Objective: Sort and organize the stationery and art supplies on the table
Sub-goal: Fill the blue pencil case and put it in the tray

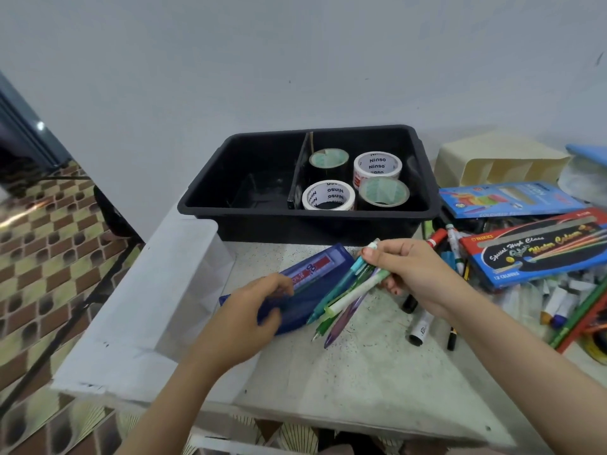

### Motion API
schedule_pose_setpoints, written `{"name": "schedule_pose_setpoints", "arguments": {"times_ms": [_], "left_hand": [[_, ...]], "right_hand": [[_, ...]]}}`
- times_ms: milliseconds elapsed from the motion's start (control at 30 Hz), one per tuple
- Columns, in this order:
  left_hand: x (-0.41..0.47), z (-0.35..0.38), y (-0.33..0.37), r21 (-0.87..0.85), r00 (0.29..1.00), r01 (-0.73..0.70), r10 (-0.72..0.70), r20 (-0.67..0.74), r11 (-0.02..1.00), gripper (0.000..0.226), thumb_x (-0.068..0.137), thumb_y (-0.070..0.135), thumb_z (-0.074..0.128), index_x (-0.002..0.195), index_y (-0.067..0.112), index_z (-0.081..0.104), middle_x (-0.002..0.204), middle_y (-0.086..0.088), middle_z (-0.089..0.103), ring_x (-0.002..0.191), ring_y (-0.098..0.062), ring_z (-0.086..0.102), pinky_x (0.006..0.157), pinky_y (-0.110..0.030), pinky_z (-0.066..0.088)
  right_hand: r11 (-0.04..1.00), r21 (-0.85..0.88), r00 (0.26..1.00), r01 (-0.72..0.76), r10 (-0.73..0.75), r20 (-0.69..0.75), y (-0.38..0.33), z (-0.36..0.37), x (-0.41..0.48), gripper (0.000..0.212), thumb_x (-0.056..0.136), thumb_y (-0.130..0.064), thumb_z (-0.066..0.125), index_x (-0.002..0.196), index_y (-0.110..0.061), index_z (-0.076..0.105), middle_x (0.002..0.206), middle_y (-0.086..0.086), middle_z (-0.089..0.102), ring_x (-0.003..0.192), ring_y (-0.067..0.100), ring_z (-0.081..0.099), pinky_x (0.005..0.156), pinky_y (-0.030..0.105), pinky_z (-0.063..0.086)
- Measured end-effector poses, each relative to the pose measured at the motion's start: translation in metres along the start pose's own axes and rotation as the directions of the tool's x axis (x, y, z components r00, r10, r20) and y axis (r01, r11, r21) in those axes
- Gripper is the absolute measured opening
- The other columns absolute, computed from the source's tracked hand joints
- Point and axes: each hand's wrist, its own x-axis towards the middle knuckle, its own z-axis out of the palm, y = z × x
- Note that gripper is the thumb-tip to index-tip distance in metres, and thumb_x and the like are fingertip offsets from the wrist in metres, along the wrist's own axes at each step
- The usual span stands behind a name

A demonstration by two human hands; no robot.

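blur hides the label on the pencil case (317, 279) gripped by left hand (244, 318); right hand (414, 274) clutches pens (345, 298).

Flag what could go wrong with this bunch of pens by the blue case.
The right hand pinches several pens at one end only, so one may slip out. The pen tips fan out beside the blue case held by the left hand, so some may catch its edge. The right forearm could nudge the loose markers.

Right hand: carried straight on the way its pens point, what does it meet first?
Probably the blue pencil case held by the left hand: the pens in the right hand aim down at its near edge, though depth is unclear.
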Motion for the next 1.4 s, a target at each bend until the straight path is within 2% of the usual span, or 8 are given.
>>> {"name": "schedule_pose_setpoints", "arguments": {"times_ms": [100, 267, 433, 667, 833, 1100, 1267, 1400], "left_hand": [[0.006, -0.006, 0.000, 0.040, 0.995, -0.029, 0.032, -0.092, 0.999, 0.055, 0.086, -0.010, 0.045, 0.081, 0.043, 0.057, 0.097, 0.021, 0.060, 0.098, 0.002, 0.054, 0.070, -0.010, 0.046], [0.007, -0.010, 0.011, -0.119, 0.989, 0.077, -0.091, -0.117, 0.990, 0.046, 0.091, -0.004, 0.047, 0.118, 0.032, 0.057, 0.108, 0.023, 0.052, 0.097, 0.008, 0.053, 0.073, -0.003, 0.046], [0.003, -0.015, 0.022, -0.461, 0.988, 0.147, -0.147, 0.036, 0.875, 0.065, 0.084, -0.011, 0.055, 0.125, 0.038, 0.046, 0.114, 0.025, 0.054, 0.106, 0.008, 0.055, 0.069, -0.016, 0.053], [-0.001, -0.011, 0.018, -0.491, 0.991, 0.130, -0.100, 0.087, 0.861, 0.079, 0.079, -0.016, 0.056, 0.127, 0.043, 0.038, 0.123, 0.032, 0.049, 0.117, 0.006, 0.050, 0.080, -0.013, 0.049], [-0.003, -0.018, 0.015, -0.530, 0.980, 0.157, -0.063, 0.191, 0.834, 0.079, 0.076, -0.012, 0.059, 0.131, 0.040, 0.036, 0.130, 0.023, 0.047, 0.117, 0.003, 0.052, 0.075, -0.017, 0.052], [-0.001, -0.016, 0.014, -0.524, 0.978, 0.166, -0.071, 0.198, 0.835, 0.077, 0.078, -0.003, 0.060, 0.132, 0.047, 0.034, 0.128, 0.022, 0.047, 0.120, 0.000, 0.049, 0.076, -0.023, 0.055], [0.003, -0.014, 0.013, -0.461, 0.992, 0.123, -0.098, 0.078, 0.879, 0.076, 0.084, -0.013, 0.051, 0.127, 0.048, 0.037, 0.119, 0.037, 0.046, 0.114, 0.008, 0.049, 0.074, -0.019, 0.054], [0.006, -0.011, 0.010, -0.418, 0.997, 0.066, -0.076, -0.009, 0.906, 0.071, 0.086, -0.013, 0.047, 0.128, 0.044, 0.039, 0.123, 0.032, 0.050, 0.119, 0.009, 0.046, 0.080, -0.015, 0.051]], "right_hand": [[0.999, 0.034, 1.000, 0.026, -0.026, -0.018, -0.002, 0.003, 0.001, 0.043, 0.074, -0.030, 0.069, 0.090, 0.010, 0.066, 0.060, 0.011, 0.052, 0.036, 0.007, 0.041, 0.037, 0.015, 0.034], [0.984, 0.124, 0.989, 0.125, -0.113, -0.094, -0.007, 0.011, 0.005, 0.034, 0.081, -0.023, 0.067, 0.089, 0.010, 0.065, 0.055, 0.006, 0.052, 0.036, 0.007, 0.040, 0.035, 0.016, 0.034], [0.968, 0.078, 0.948, 0.240, -0.216, -0.232, -0.008, 0.021, 0.009, 0.016, 0.087, -0.015, 0.065, 0.076, -0.003, 0.067, 0.047, 0.001, 0.054, 0.034, 0.006, 0.041, 0.033, 0.016, 0.036], [0.980, -0.006, 0.971, 0.197, -0.196, -0.140, 0.009, 0.050, 0.001, 0.023, 0.087, -0.011, 0.066, 0.081, 0.011, 0.063, 0.052, 0.011, 0.053, 0.034, 0.009, 0.044, 0.034, 0.019, 0.038], [0.947, -0.177, 0.945, 0.269, -0.295, -0.141, 0.020, 0.056, 0.001, 0.007, 0.088, -0.013, 0.065, 0.084, -0.007, 0.068, 0.064, 0.009, 0.064, 0.049, 0.018, 0.056, 0.045, 0.027, 0.050], [0.518, -0.742, 0.818, 0.427, -0.570, 0.072, 0.030, 0.062, 0.002, 0.021, 0.092, -0.030, 0.057, 0.110, -0.019, 0.059, 0.101, -0.005, 0.062, 0.090, 0.010, 0.056, 0.076, 0.026, 0.049], [0.095, -0.883, 0.700, 0.459, -0.651, 0.294, 0.025, 0.063, 0.007, 0.021, 0.084, -0.029, 0.064, 0.096, -0.012, 0.064, 0.103, 0.001, 0.062, 0.091, 0.019, 0.060, 0.056, 0.029, 0.050], [0.030, -0.898, 0.726, 0.440, -0.601, 0.336, 0.021, 0.058, 0.010, 0.038, 0.086, -0.043, 0.040, 0.089, -0.016, 0.065, 0.092, -0.003, 0.064, 0.083, 0.017, 0.062, 0.049, 0.029, 0.049]]}}
